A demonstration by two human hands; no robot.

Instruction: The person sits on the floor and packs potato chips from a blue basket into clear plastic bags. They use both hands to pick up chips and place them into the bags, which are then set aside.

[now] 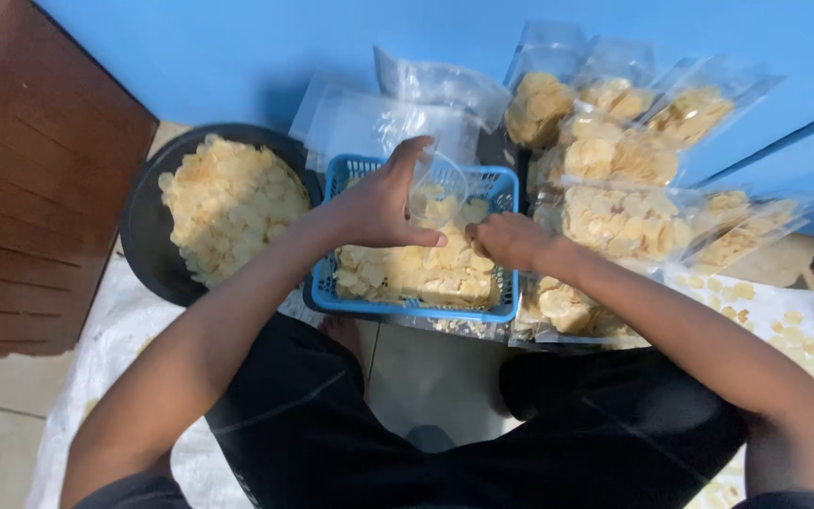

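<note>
A blue plastic basket (506,193) full of pale yellow chips (426,273) sits on the floor in front of me. My left hand (383,203) holds a clear plastic bag (440,184) open over the basket, thumb and fingers around its mouth. My right hand (511,238) is closed on some chips at the bag's right side, just above the heap in the basket.
A black round basin (143,226) heaped with chips stands to the left. Several filled clear bags (614,151) lie to the right against the blue wall; empty bags (379,118) lie behind the basket. A brown wooden door (30,179) is at far left. My knees frame the tiled floor.
</note>
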